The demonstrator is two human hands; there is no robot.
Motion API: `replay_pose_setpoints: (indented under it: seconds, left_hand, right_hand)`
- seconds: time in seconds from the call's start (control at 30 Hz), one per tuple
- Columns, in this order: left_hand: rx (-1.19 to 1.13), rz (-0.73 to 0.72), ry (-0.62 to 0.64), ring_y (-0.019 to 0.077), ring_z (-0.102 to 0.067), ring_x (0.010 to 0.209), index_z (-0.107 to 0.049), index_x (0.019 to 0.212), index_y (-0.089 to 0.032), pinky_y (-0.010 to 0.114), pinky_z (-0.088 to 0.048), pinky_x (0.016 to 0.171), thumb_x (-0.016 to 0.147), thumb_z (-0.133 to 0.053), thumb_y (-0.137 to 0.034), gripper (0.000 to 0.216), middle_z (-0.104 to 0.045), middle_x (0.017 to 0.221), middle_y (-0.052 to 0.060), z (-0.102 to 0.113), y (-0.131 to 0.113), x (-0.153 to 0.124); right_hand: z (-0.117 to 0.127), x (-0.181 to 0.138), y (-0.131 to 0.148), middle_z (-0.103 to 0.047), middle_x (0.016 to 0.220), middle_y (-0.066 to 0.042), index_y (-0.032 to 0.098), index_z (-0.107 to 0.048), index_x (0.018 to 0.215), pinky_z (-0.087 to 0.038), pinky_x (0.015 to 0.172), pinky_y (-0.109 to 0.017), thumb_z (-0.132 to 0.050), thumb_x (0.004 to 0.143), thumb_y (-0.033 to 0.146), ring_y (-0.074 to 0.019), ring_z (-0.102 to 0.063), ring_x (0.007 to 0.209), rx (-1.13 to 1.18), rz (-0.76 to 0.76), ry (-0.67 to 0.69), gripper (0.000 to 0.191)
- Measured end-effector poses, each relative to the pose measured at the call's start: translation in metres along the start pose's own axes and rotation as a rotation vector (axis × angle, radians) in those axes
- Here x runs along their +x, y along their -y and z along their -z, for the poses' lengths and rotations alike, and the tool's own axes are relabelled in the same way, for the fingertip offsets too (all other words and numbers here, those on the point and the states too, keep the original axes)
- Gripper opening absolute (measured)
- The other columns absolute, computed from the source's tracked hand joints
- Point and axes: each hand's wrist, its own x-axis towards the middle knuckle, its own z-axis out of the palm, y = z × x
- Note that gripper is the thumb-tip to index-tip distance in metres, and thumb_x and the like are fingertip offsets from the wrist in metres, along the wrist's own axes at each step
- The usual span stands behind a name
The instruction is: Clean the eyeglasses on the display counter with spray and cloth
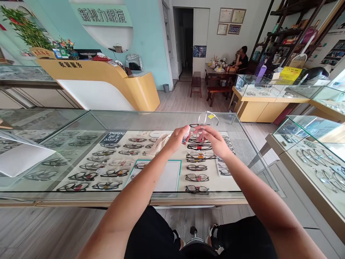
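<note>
Above the glass counter [107, 120], my right hand [211, 137] pinches a pair of eyeglasses [204, 118] with clear lenses and pale temples. A small yellow tag [211, 116] hangs on the upper temple. Close beside it, my left hand [178, 138] is wrapped round a small white bottle [185, 134], mostly hidden by the fingers and pointed toward the eyeglasses. A pale crumpled cloth [161, 143] lies on the counter, left of my left hand.
Rows of eyeglass frames [197, 167] show under the glass. An open white panel [21, 158] stands at the left. Another display case [312, 158] flanks the right side. A person [242, 59] sits at a cluttered table [215, 72] in the back.
</note>
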Motion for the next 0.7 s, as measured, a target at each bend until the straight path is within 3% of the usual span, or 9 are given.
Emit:
replay_pose_setpoints:
  seconds: [0.27,0.47,0.57,0.7]
  left_hand:
    - [0.067,-0.048,0.071,0.0178,-0.051,0.065,-0.06,0.071,-0.023,0.031,-0.044,0.061,0.099,-0.057,-0.071,0.055,-0.055,0.068,0.002,-0.003,0.004,-0.001]
    - [-0.065,-0.023,0.019,0.0184,-0.055,0.07,-0.066,0.075,-0.023,0.031,-0.058,0.065,0.092,-0.062,-0.09,0.069,-0.06,0.074,0.003,0.009,-0.003,0.001]
    - [-0.122,-0.029,-0.15,0.0189,-0.06,0.075,-0.067,0.081,-0.023,0.031,-0.06,0.068,0.089,-0.068,-0.09,0.067,-0.064,0.08,0.005,0.029,0.001,0.012]
    - [-0.041,0.009,-0.567,0.018,-0.06,0.077,-0.064,0.084,-0.024,0.03,-0.052,0.068,0.091,-0.071,-0.064,0.041,-0.069,0.088,0.005,0.071,0.024,0.034]
  right_hand:
    - [0.002,0.002,-0.002,-0.083,0.13,-0.007,0.029,-0.078,0.131,-0.062,0.093,-0.041,-0.062,0.11,0.068,-0.022,-0.073,0.095,-0.043,-0.022,-0.035,0.047]
    - [0.005,0.001,-0.003,-0.083,0.132,-0.009,0.029,-0.077,0.134,-0.062,0.092,-0.041,-0.06,0.11,0.068,-0.0228,-0.074,0.096,-0.048,-0.042,-0.041,0.049]
    - [0.007,0.001,-0.004,-0.083,0.132,-0.009,0.029,-0.078,0.133,-0.062,0.091,-0.042,-0.06,0.109,0.07,-0.0241,-0.075,0.096,-0.073,-0.042,-0.055,0.05]
    - [0.01,0.002,-0.004,-0.084,0.129,-0.009,0.028,-0.079,0.128,-0.061,0.088,-0.041,-0.064,0.107,0.066,-0.0234,-0.075,0.094,-0.047,-0.028,-0.081,0.046]
